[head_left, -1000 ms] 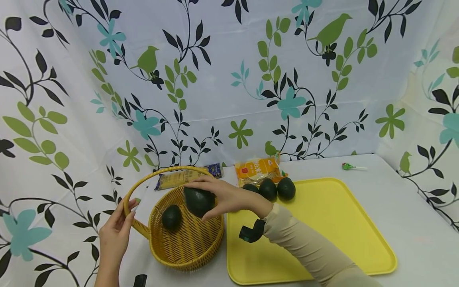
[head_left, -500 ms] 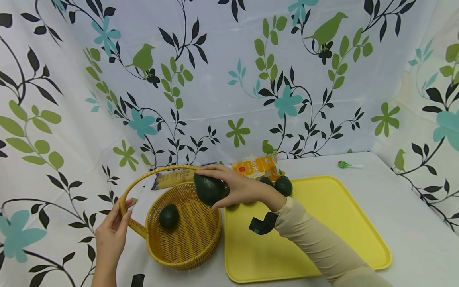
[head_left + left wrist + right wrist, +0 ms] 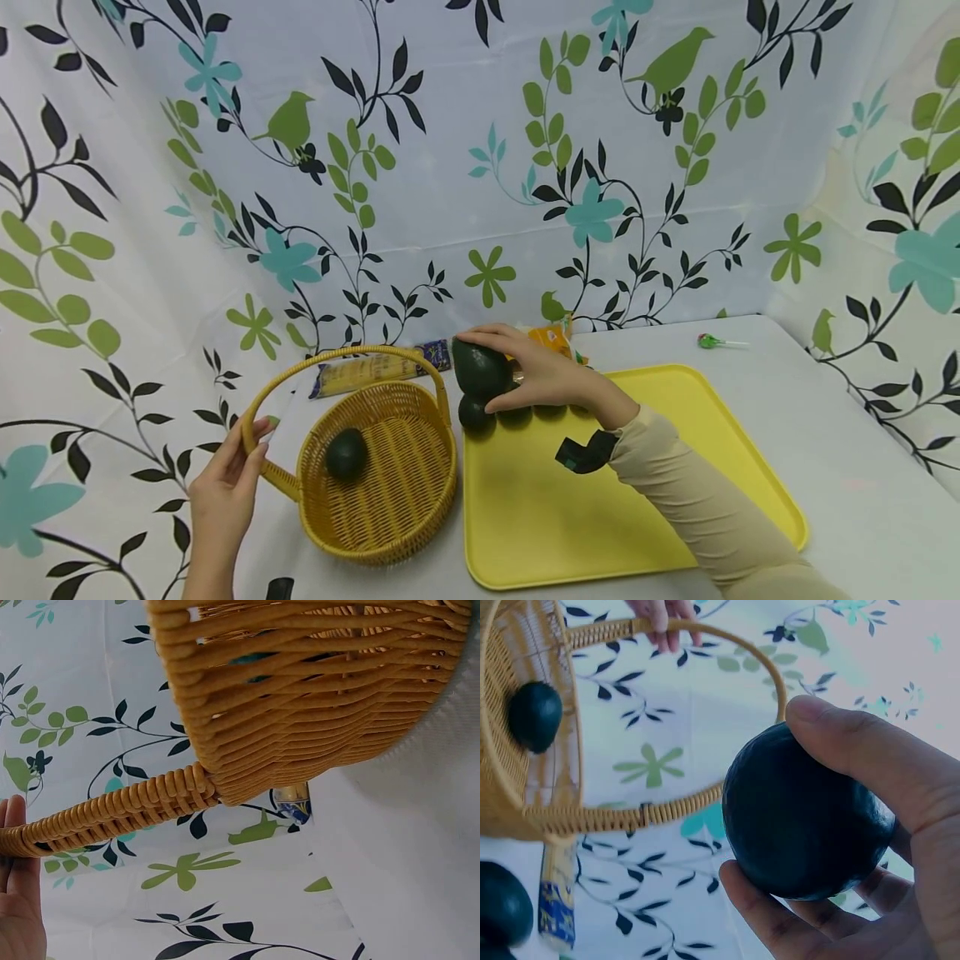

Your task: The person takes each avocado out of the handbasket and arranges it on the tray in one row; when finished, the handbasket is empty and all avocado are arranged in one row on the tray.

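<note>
My left hand (image 3: pixel 225 492) grips the arched handle (image 3: pixel 279 373) of a round yellow-brown wicker basket (image 3: pixel 375 542). One dark green avocado (image 3: pixel 347 455) lies inside, towards the basket's left. My right hand (image 3: pixel 551 377) holds another avocado (image 3: pixel 481 369) in the air to the right of the basket, above the back-left corner of a yellow tray (image 3: pixel 600 500). In the right wrist view, thumb and fingers wrap round this avocado (image 3: pixel 802 814). Several more avocados (image 3: pixel 476 415) sit in a row along the tray's back edge, partly hidden by the right hand.
Behind the basket lies a long yellow-and-blue packet (image 3: pixel 367 372). An orange bag (image 3: pixel 553 337) stands behind the tray, mostly hidden by the right hand. A lollipop (image 3: pixel 720 342) lies at the back right of the white table (image 3: pixel 862 500). Patterned curtains (image 3: pixel 420 183) enclose the table.
My right hand has moved right with the avocado, from over the basket to over the tray's back-left corner. The left hand keeps its grip on the handle. The whole head view has shifted slightly.
</note>
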Motion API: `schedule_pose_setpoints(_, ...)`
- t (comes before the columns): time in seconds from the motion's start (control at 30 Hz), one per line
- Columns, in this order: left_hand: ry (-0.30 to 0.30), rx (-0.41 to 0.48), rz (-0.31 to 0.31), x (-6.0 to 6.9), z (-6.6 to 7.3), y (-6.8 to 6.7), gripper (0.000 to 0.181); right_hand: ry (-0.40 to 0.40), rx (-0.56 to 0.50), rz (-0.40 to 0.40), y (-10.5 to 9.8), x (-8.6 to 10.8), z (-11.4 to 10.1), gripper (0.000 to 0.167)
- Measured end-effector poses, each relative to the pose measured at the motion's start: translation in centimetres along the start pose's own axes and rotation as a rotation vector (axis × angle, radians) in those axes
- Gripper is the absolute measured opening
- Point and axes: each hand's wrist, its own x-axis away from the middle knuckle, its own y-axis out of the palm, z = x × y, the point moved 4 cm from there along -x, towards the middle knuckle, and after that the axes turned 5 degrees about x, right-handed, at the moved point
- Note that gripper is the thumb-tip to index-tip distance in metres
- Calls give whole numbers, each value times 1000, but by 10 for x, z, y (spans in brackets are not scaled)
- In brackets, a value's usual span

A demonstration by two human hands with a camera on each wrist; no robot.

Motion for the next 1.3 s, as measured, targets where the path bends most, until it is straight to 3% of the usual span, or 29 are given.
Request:
schedule_pose_setpoints(0.4, -38, -28, 11, 1, 1, -4, 52, 16, 46, 65, -21, 17, 20, 85)
schedule_pose_setpoints(0.8, -17, -18, 20, -1, 2, -3, 52, 77, 70, 117, -43, 32, 28, 86)
schedule_pose_setpoints(1.3, -43, -26, 23, -1, 1, 1, 53, 212, 144, 210, -79, 64, 53, 88)
